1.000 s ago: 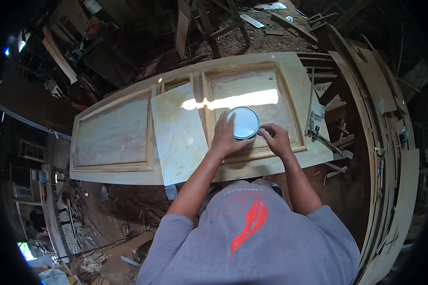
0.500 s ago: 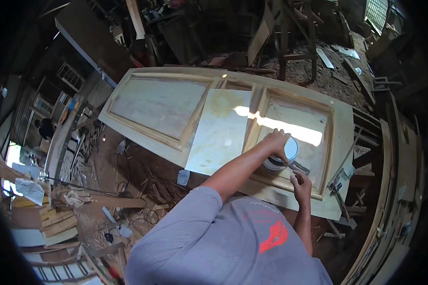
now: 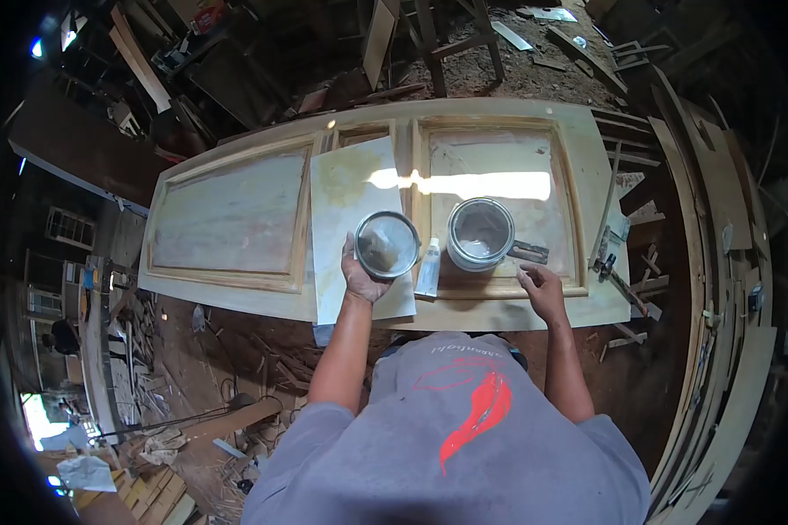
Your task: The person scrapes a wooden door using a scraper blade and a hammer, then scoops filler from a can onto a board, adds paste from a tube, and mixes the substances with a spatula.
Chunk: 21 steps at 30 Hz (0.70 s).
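1. Left hand: the fingers grasp a round lid by its rim, from the near left side and from below. The lid is raised above the work, its smeared inner face turned up.

2. Right hand: the fingers are released, half bent and slightly parted, near the close edge of the work. Whether the fingertips touch the surface cannot be told.

3. Can: it stands upright and uncovered, to the right of the left fingers and beyond the right fingers, toward their left. Pale matter shows inside it.

4. Tube: it lies between the left hand's fingers and the can, near the can, its cap pointing away from the person.

5. Flat tool: dark in colour, it is just beyond the right fingertips, on the right side of the can. Whether it touches the can cannot be told.

6. Board: a thin, pale sheet with a yellowish stain, it lies below and to the left of the left fingers.

7. Door: panelled and laid flat beneath both hands, it bears the board, tube and can.

8. Hammer: it is to the right of the right fingers, well apart from them, at the door's end.

9. Sunlight: a bright band crosses board and door beyond the fingers of both hands.
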Each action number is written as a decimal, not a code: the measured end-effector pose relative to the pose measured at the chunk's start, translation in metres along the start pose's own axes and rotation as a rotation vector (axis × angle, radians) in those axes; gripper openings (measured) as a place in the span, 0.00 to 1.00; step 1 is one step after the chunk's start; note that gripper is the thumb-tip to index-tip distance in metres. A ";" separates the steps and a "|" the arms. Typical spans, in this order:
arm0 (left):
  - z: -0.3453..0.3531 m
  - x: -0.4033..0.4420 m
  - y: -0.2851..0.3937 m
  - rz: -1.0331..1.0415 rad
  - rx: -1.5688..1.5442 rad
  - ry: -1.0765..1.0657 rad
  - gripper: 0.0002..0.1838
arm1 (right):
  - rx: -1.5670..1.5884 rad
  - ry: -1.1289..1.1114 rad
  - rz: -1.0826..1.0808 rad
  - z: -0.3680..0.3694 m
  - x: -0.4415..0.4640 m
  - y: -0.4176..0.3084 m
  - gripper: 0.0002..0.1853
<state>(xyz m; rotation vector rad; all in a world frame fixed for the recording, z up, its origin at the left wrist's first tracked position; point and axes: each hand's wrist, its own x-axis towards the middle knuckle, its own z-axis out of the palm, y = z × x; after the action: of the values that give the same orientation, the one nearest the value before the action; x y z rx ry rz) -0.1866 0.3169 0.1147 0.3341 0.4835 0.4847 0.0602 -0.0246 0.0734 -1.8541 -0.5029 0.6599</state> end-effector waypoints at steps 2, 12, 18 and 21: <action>-0.005 -0.013 -0.002 0.012 -0.007 0.084 0.50 | -0.016 0.001 0.009 0.010 -0.006 0.003 0.20; -0.081 0.010 -0.056 -0.365 0.393 0.133 0.36 | -0.170 0.005 0.088 0.040 -0.033 -0.004 0.22; -0.055 0.016 -0.073 0.043 1.143 0.203 0.34 | -0.186 0.096 0.131 0.025 -0.048 0.025 0.21; -0.031 0.010 -0.061 0.097 1.326 0.149 0.34 | -0.169 0.129 0.137 0.016 -0.047 0.041 0.20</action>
<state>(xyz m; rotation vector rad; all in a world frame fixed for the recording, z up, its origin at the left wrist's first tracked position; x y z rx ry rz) -0.1729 0.2773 0.0602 1.6055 0.8974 0.2171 0.0155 -0.0572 0.0402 -2.0903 -0.3578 0.5983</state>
